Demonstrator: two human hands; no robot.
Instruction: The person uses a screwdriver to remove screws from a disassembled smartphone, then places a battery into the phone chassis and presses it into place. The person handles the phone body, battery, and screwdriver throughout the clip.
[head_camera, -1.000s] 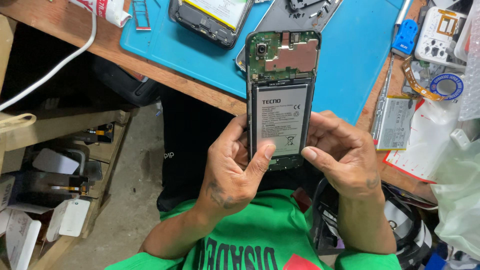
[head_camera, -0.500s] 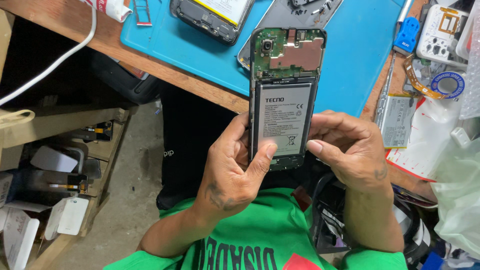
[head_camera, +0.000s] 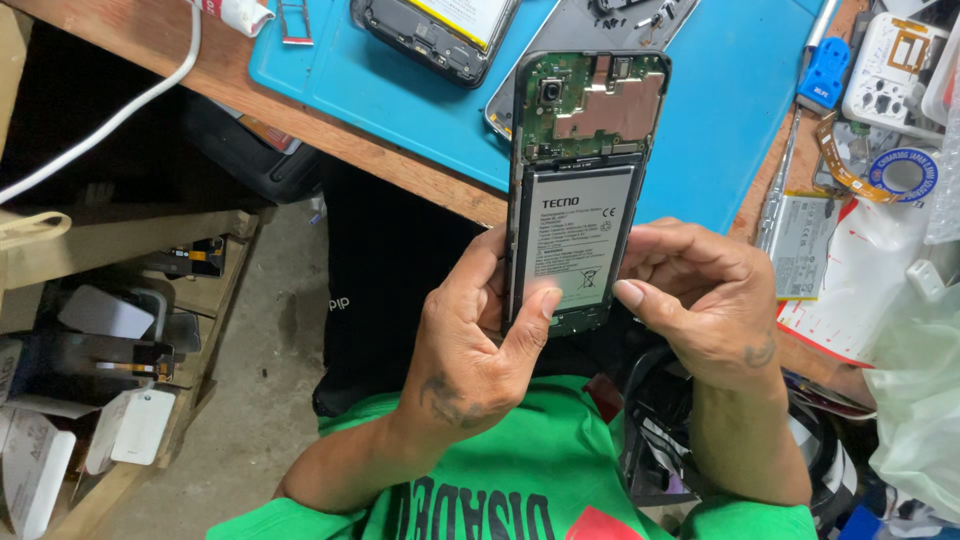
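Observation:
An opened phone (head_camera: 585, 160) with its back cover off is upright in front of me, showing a green circuit board, a copper shield and a grey battery. My left hand (head_camera: 480, 340) grips its lower left edge, with the thumb pressed on the bottom of the battery. My right hand (head_camera: 700, 295) holds the lower right edge, its thumb tip next to the phone's bottom corner.
A blue work mat (head_camera: 730, 110) lies on the wooden bench (head_camera: 330, 130), with another opened phone (head_camera: 435, 30) and a grey back cover (head_camera: 600, 25) on it. Small parts, a loose battery (head_camera: 800, 245), tape and a blue tool (head_camera: 825, 75) crowd the right. A white cable (head_camera: 120, 115) hangs left.
The phone has been lifted slightly higher and closer. My right thumb has moved off the battery's lower edge to the phone's right side. My left thumb stays on the battery.

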